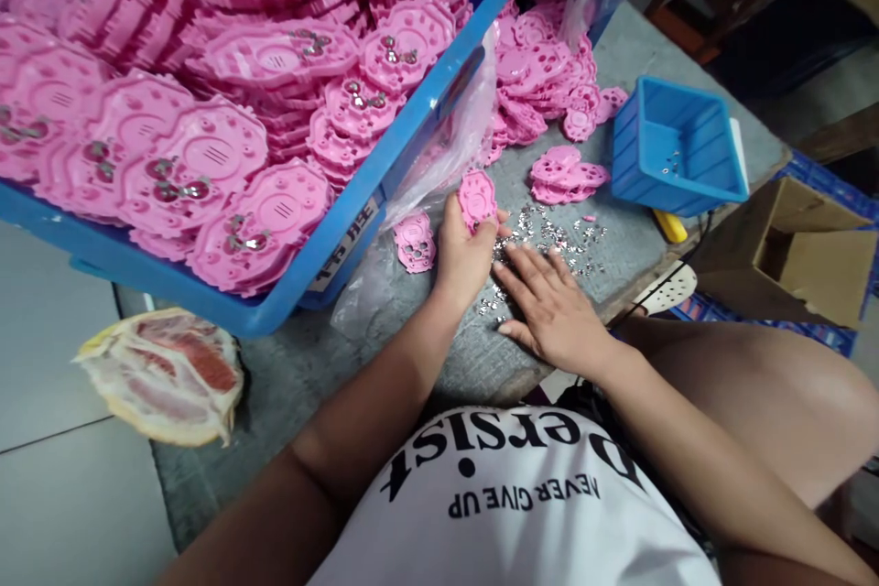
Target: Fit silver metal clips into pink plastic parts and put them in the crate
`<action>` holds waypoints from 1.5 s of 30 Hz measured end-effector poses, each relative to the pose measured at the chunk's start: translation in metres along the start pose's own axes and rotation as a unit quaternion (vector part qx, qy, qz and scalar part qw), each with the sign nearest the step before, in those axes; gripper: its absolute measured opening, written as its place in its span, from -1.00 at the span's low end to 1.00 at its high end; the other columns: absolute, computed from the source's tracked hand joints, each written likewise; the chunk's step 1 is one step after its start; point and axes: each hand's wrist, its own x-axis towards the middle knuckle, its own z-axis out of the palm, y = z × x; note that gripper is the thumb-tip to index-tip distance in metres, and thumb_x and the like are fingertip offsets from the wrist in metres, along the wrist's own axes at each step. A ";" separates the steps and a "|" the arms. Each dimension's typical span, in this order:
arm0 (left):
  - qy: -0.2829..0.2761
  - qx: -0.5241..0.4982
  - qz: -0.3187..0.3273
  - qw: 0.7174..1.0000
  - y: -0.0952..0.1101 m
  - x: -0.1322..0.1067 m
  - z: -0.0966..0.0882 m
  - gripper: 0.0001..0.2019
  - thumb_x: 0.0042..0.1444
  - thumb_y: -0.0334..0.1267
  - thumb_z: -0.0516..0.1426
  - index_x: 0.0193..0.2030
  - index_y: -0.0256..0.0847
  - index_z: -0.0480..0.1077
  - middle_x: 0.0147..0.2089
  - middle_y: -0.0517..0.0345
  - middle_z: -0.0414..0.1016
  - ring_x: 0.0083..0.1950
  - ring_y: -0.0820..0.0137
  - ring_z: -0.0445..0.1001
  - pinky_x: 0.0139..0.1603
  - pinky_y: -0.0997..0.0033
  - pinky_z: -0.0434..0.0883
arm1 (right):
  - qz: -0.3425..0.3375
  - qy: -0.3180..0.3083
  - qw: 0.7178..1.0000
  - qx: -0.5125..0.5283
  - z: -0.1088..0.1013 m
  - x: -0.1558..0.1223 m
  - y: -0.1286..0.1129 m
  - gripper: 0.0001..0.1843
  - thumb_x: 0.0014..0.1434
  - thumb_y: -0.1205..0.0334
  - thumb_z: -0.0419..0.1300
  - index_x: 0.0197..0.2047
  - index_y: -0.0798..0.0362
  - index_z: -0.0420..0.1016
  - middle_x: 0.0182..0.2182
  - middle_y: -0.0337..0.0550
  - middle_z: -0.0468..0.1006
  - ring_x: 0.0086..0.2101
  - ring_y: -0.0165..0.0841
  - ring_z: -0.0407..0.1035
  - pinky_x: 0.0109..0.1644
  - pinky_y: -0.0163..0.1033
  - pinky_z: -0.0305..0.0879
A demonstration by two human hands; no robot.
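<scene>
Between the thumb and fingers of my left hand [461, 252] is a pink plastic plate [476, 198] with a scalloped edge, held up over the table. My right hand [549, 302] lies flat with its fingers stretched out, touching a scatter of small shiny metal pieces [542, 229]. Another pink plate with cut-out holes [416, 243] rests on the table just left of my left hand. A few more pink plates [567, 174] lie stacked beyond the metal pieces.
A large blue crate [405, 137] at the left is heaped with pink plates, several carrying metal parts. Loose pink plates [536, 82] pile behind it. A small blue bin [677, 142] stands at the right, near an open cardboard box [803, 247]. A cut pomelo [165, 371] sits front left.
</scene>
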 end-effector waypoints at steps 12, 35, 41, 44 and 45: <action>0.010 -0.086 -0.084 0.993 0.010 0.000 0.001 -0.67 0.03 -0.46 0.16 -0.05 -0.15 0.27 -0.29 0.24 0.59 -0.37 0.42 0.60 -0.19 0.37 0.49 | 0.060 -0.011 0.998 0.022 -0.011 0.001 0.017 -0.14 0.41 -0.31 -0.07 0.52 0.12 0.12 0.49 0.19 0.17 0.48 0.01 0.02 0.53 0.26 -0.08; -0.047 -0.096 -0.086 0.991 0.022 -0.011 0.005 -0.65 0.07 -0.31 0.26 -0.04 -0.11 0.26 -0.22 0.22 0.61 -0.38 0.39 0.62 -0.35 0.33 0.58 | 0.358 0.001 0.932 0.050 -0.041 -0.008 0.059 -0.79 0.29 0.26 0.13 -0.13 0.04 0.60 -0.18 0.02 0.64 -0.15 -0.09 0.54 -0.12 -0.08 0.38; -0.094 -0.084 -0.115 0.985 0.028 -0.021 0.009 -0.67 0.09 -0.33 0.24 -0.03 -0.11 0.25 -0.19 0.17 0.60 -0.38 0.39 0.60 -0.63 0.53 0.36 | 0.397 0.085 0.911 0.067 -0.059 -0.015 0.081 -0.79 0.23 0.22 0.18 -0.16 0.03 0.63 -0.21 -0.03 0.68 -0.23 -0.16 0.54 -0.12 -0.11 0.37; -0.101 -0.084 -0.123 0.984 0.030 -0.024 0.011 -0.68 0.09 -0.35 0.23 -0.05 -0.12 0.26 -0.18 0.16 0.61 -0.40 0.43 0.57 -0.64 0.56 0.31 | 0.424 0.077 0.901 0.048 -0.063 -0.016 0.088 -0.83 0.19 0.25 0.20 -0.21 0.03 0.62 -0.27 -0.04 0.68 -0.29 -0.19 0.51 -0.17 -0.13 0.34; -0.102 -0.085 -0.125 0.983 0.030 -0.024 0.011 -0.69 0.09 -0.35 0.23 -0.05 -0.12 0.27 -0.18 0.16 0.61 -0.40 0.44 0.57 -0.64 0.57 0.30 | 0.427 0.068 0.901 0.045 -0.062 -0.015 0.089 -0.84 0.18 0.26 0.20 -0.22 0.04 0.62 -0.27 -0.04 0.68 -0.29 -0.19 0.51 -0.17 -0.14 0.33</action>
